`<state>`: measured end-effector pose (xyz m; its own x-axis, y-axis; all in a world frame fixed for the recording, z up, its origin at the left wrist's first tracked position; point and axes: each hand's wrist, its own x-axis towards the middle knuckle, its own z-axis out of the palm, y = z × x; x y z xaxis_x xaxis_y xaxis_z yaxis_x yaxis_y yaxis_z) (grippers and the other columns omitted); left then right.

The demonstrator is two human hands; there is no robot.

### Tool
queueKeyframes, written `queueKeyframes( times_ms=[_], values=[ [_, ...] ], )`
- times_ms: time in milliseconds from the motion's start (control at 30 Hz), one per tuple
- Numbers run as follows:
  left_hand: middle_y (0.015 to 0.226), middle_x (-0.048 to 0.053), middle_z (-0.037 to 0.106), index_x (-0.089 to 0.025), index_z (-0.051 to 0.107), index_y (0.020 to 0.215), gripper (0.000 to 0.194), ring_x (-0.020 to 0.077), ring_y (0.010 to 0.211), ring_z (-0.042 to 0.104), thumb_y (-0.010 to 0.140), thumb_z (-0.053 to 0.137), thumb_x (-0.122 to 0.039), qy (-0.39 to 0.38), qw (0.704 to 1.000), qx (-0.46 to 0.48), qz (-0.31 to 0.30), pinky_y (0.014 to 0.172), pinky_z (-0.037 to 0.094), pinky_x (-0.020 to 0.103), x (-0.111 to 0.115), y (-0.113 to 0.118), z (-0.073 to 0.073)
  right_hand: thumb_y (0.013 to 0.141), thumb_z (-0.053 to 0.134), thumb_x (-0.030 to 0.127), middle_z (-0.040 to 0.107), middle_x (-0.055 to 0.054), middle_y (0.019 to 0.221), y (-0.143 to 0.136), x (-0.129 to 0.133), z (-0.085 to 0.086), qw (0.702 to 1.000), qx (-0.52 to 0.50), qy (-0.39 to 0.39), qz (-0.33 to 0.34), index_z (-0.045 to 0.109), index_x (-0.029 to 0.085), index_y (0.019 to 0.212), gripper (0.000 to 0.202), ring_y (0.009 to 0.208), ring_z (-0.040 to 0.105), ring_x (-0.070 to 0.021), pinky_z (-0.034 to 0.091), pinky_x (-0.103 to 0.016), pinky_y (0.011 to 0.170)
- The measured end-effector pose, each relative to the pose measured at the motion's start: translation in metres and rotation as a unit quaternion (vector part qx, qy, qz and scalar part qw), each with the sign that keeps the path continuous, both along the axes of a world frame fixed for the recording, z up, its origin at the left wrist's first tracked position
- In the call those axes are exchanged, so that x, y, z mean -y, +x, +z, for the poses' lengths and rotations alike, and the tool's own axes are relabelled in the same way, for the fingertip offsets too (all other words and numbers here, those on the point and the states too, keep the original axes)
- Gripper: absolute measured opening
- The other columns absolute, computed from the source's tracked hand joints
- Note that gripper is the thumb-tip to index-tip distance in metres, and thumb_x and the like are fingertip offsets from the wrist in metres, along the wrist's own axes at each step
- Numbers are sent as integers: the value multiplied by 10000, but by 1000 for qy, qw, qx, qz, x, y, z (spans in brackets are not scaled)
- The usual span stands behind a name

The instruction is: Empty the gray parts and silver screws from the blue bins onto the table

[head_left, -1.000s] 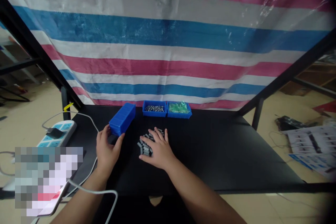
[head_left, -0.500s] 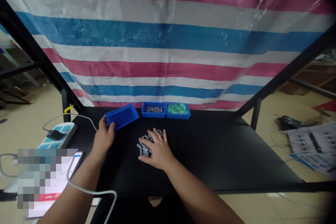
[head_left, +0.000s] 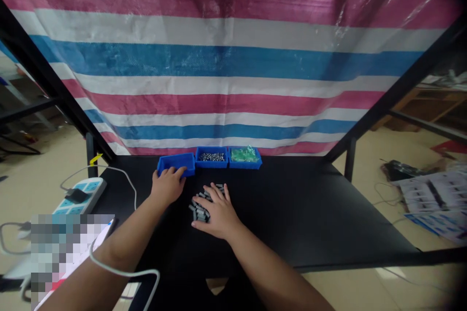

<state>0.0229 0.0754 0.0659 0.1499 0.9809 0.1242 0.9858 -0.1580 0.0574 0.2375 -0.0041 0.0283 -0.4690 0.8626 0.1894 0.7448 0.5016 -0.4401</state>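
Note:
A pile of small grey cylindrical parts (head_left: 198, 209) lies on the black table (head_left: 292, 214). My right hand (head_left: 215, 211) rests flat on the pile, fingers spread. My left hand (head_left: 167, 185) holds the near rim of an empty blue bin (head_left: 176, 162), which stands upright on the table at the left end of a row. Beside it is a blue bin of dark metal parts (head_left: 211, 157), then a blue bin of green parts (head_left: 244, 155).
A striped pink, white and blue tarp (head_left: 226, 58) hangs behind the table. A power strip (head_left: 78, 193) and a white cable (head_left: 126, 272) lie at the left. Black frame posts (head_left: 350, 158) stand at the table corners. Papers (head_left: 434, 199) lie on the floor at the right.
My left hand turned the tipped blue bin upright and set it down at the left end of the bin row. My right hand stayed on the grey parts.

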Motion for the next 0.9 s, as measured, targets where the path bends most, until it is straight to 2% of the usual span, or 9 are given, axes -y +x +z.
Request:
queueKeyframes(
  times_ms=[167,233,333,433,533,633,700,833,900],
  values=[
    [1219,168,645,-228,561,1361,445,370,1173,588,978,364,-341,2,998,-59,13,1086,263,655,-34,-16,-10,801,638,711,365,-32,1588,0,0,-1,1000,-14,2,0,544,416,1393,668,1511,189,-313,-67,-604,1196],
    [1212,186,642,-185,551,1363,456,375,1188,585,969,377,-335,12,998,-60,14,1091,274,647,-49,-24,-8,801,646,702,380,-31,1580,0,0,-1,1000,-20,4,0,549,417,1388,659,1510,197,-308,-69,-600,1197],
    [1327,227,582,-111,519,1380,513,386,1332,478,909,472,-308,60,997,-37,-14,1140,235,631,-60,-24,-1,793,659,696,388,-34,1575,0,0,-1,1000,-23,3,-3,557,411,1383,664,1506,208,-318,-67,-608,1193],
    [1413,178,553,-141,510,1400,530,332,1412,403,887,490,-276,115,988,12,-106,1195,210,564,-57,-3,4,782,673,692,387,-36,1575,0,-1,-2,1000,-22,3,-5,561,407,1379,671,1502,212,-325,-65,-616,1190],
    [1484,106,516,-244,520,1418,520,308,1451,360,900,488,-268,108,975,39,-193,1205,218,549,-49,28,2,771,685,689,408,-38,1559,-1,-1,-2,1000,-22,8,-1,569,403,1372,675,1504,206,-321,-69,-607,1192],
    [1481,104,526,-249,585,1356,473,331,1456,353,887,524,-259,101,973,51,-203,1213,124,620,-44,50,-6,760,698,687,432,-49,1539,-1,0,-2,1000,-22,12,-8,584,394,1357,675,1503,209,-322,-83,-604,1190],
    [1440,111,567,-227,613,1312,430,329,1445,376,893,517,-244,104,973,67,-193,1214,118,629,-42,55,-12,759,698,690,433,-54,1536,-1,-1,-2,1000,-21,12,-11,588,390,1352,673,1502,210,-324,-87,-606,1188],
    [1417,112,586,-203,638,1225,353,328,1415,424,905,487,-208,106,971,97,-191,1206,169,642,-34,50,-23,780,669,700,422,-52,1543,0,-2,-2,1000,-16,2,0,582,389,1359,664,1503,208,-321,-73,-599,1194],
    [1418,125,576,-184,601,1259,380,315,1413,428,902,472,-173,106,967,120,-199,1197,253,603,-28,45,-27,785,664,697,423,-54,1541,0,-2,-1,1000,-12,0,-1,579,384,1364,664,1504,206,-318,-68,-593,1197]
  ],
)
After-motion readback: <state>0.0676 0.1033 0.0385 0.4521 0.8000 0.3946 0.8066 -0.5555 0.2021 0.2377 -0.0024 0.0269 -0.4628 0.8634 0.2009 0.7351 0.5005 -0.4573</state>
